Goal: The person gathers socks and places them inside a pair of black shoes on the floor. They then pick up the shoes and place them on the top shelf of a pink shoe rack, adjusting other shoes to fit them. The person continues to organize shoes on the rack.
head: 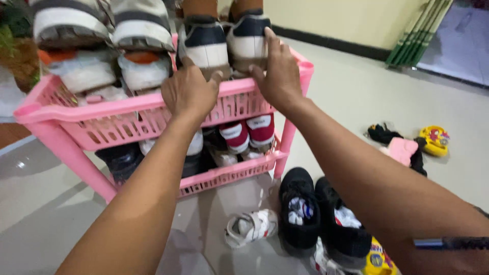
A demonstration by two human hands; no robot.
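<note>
A pink plastic shoe rack (127, 114) stands on the floor in front of me, its shelves filled with shoes. My left hand (188, 91) rests on the heel of a navy and white sneaker (205, 43) on the upper shelf. My right hand (277, 71) lies flat against the heel of its mate (247, 38) beside it. Both sneakers stand with heels toward me. To their left sit a larger grey and white pair (102, 23) and white shoes with orange insides (127, 69).
On the lower shelf are red and white small shoes (249, 132) and dark shoes. On the floor lie a white child's sandal (250, 227), a black pair (321, 214), a yellow item (379, 259), a pink and black heap (400, 147) and a yellow toy shoe (434, 140).
</note>
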